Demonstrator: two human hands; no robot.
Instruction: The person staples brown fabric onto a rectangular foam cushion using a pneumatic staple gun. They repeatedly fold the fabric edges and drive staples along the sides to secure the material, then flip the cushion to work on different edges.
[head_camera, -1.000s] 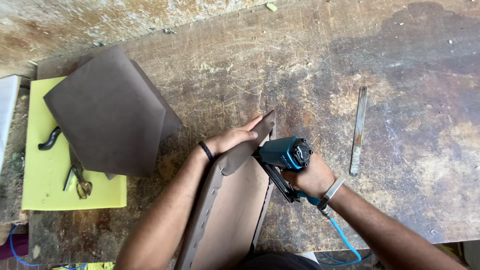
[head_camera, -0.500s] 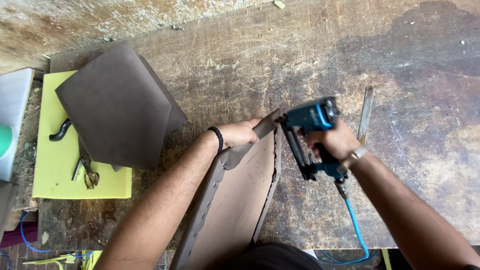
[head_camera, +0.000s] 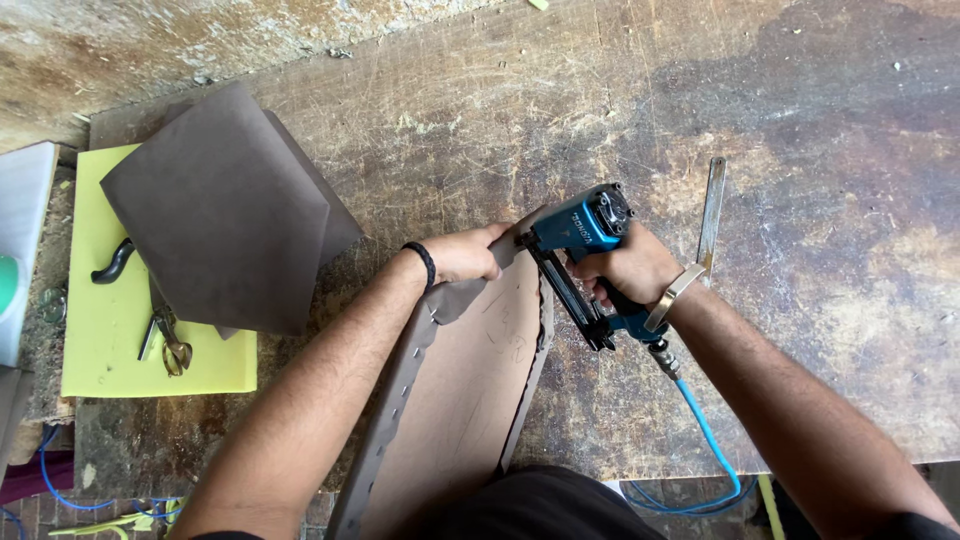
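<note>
Both hands meet at the far end of the board panel (head_camera: 465, 400), whose long axis runs away from the person. Left hand (head_camera: 465, 255) pinches brown covering (head_camera: 450, 298) over its edge; right hand (head_camera: 630, 265) clamps the blue staple gun (head_camera: 580, 235), nose just beside those fingers.

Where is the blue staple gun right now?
In the head view the staple gun sits just right of centre, held in the right hand, its nose at the top edge of the brown board, which the left hand grips.
</note>
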